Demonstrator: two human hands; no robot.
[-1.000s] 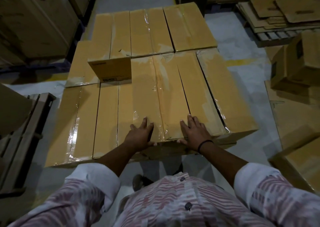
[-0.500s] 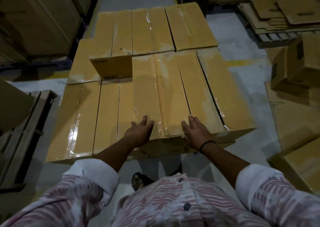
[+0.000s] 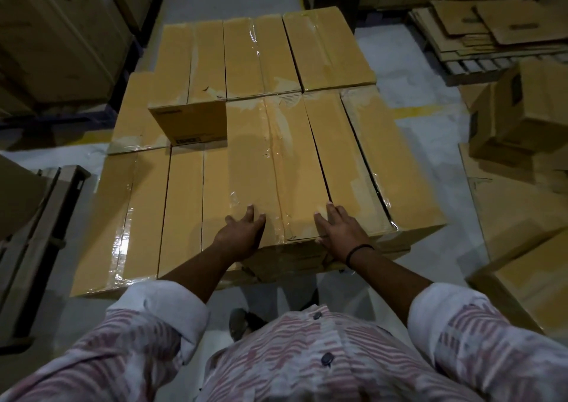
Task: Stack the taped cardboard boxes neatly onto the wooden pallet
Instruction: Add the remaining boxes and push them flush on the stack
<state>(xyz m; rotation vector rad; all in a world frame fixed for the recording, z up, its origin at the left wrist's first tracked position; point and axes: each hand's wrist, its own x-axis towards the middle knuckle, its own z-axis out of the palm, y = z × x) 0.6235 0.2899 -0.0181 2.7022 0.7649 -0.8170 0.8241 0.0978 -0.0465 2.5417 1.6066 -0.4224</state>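
Flat, both hands (image 3: 290,232) press the taped box (image 3: 276,168)

Light: dim, warm. Glare: tape strip (image 3: 121,241) left of the left hand (image 3: 241,232). Shadows: far corners dark. Edges: wide-angle bowing; shirt (image 3: 307,358) soft.
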